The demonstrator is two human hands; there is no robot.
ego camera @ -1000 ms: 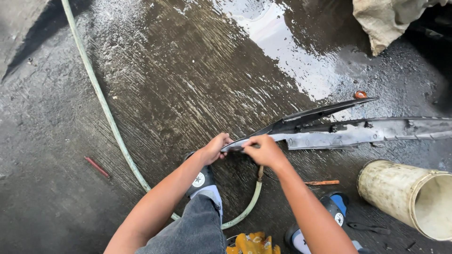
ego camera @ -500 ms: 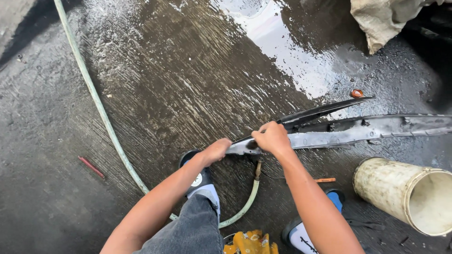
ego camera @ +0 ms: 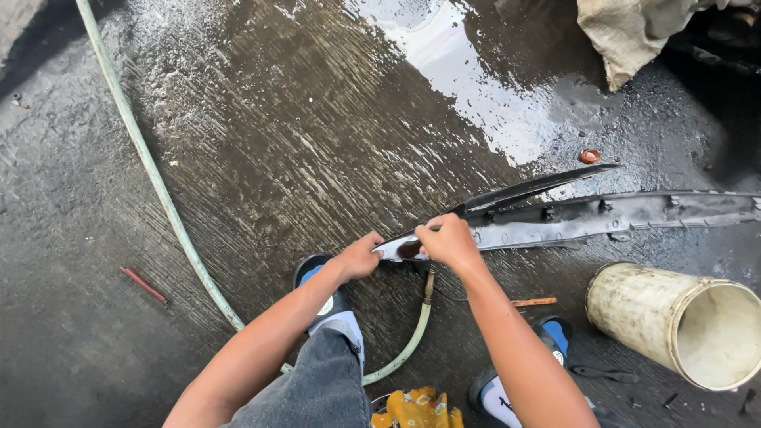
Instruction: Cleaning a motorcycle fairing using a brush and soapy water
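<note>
Since half a second ago, my right hand [ego camera: 449, 240] has slid back toward the near tip of the long black plastic trim panel [ego camera: 571, 218], closer to my left hand [ego camera: 361, 255]. That panel lies on the wet concrete floor [ego camera: 317, 135], stretching off to the right edge, with a thinner black strip [ego camera: 531, 188] angled above it. My left hand is closed on the panel's pointed end; my right hand is curled over the top just beside it. A green hose [ego camera: 158, 182] runs behind my left arm and loops under the panel tip. Right of me lies a pale bucket [ego camera: 674, 317] on its side. Open wet floor spreads ahead and left.
</note>
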